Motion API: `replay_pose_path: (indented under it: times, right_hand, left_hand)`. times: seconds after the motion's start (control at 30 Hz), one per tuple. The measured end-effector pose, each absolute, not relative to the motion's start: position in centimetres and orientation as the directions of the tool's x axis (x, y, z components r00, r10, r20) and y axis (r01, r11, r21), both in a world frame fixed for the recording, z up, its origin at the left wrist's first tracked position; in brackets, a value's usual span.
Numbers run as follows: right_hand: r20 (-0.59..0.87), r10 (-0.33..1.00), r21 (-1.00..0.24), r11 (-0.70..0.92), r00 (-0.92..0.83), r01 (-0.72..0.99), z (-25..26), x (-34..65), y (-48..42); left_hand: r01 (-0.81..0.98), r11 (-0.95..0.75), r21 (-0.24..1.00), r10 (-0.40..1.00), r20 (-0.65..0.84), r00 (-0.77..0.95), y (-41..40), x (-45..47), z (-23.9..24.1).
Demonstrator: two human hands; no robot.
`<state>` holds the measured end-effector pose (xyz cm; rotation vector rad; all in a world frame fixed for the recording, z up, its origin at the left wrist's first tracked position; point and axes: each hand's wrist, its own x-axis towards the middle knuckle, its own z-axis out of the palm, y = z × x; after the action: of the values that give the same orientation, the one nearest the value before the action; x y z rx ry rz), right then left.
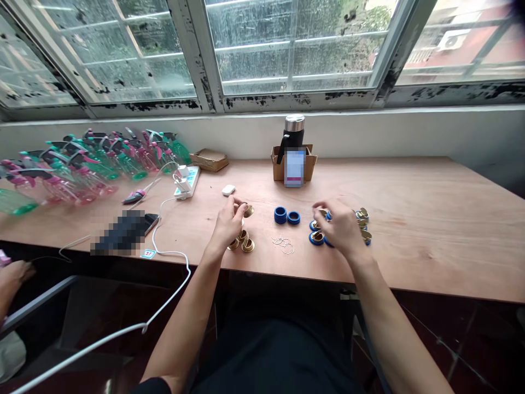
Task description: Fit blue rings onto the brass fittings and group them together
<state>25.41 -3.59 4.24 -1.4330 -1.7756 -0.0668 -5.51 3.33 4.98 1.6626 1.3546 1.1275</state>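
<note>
L hand (227, 224): fingers (238, 203) pinched together just beside a brass cup (248, 210); can't tell if gripped or only touching. 3 more brass cups (248, 245) sit in a loose group near the L wrist on plywood tabletop (410, 213)

R hand (338, 227): fingers (324, 207) curled down over brass cups in blue rings (316, 237); clenched or merely resting, can't tell. More of these (363, 215) lie in a loose column just beyond the R hand, partly stacked

Between hands: blue rubber rings (280, 215), one stack + one lower stack (293, 218), side by side; thin wire hoops (283, 245) lie tangled nearer the tabletop's front edge

Further out: white earbud case (228, 190), power strip (186, 183) w/ white charger, white cable (158, 232) trailing over front edge, blurred phone (123, 232), pink spray head (135, 196) w/ tube. Far L: rows of pink-and-green spray bottles (61, 172) on their sides, approx. heaped

Back edge: flattened cardboard box (209, 160), open cardboard box (283, 169) holding black steel-capped flask (293, 131) + blurred card (294, 168). Behind: window (287, 54), frame paint flaking. Lower L, off tabletop: another person's hand (12, 279)
</note>
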Motion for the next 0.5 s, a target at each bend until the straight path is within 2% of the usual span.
replay_pose_path:
  times: [0.1,0.2,0.33,0.5]
  right_hand:
    - [0.519,0.825,-0.252,0.399,-0.225,0.881,3.5,22.6,-3.7]
    - [0.408,0.868,-0.164,0.373,-0.282,0.913,2.8,21.5,-3.9]
    - [0.354,0.894,-0.165,0.348,-0.274,0.923,2.4,21.7,-4.0]
    - [0.391,0.876,-0.256,0.398,-0.282,0.881,1.8,22.5,-3.2]
  left_hand:
    - [0.075,-0.088,0.993,0.988,0.077,0.136,2.6,-4.5,5.6]
    - [-0.098,0.012,0.995,0.983,0.006,0.182,2.0,-3.7,6.0]
    - [-0.212,0.082,0.974,0.973,-0.032,0.229,1.8,-3.1,5.9]
    - [-0.245,0.174,0.954,0.958,-0.106,0.268,1.6,-2.7,5.6]
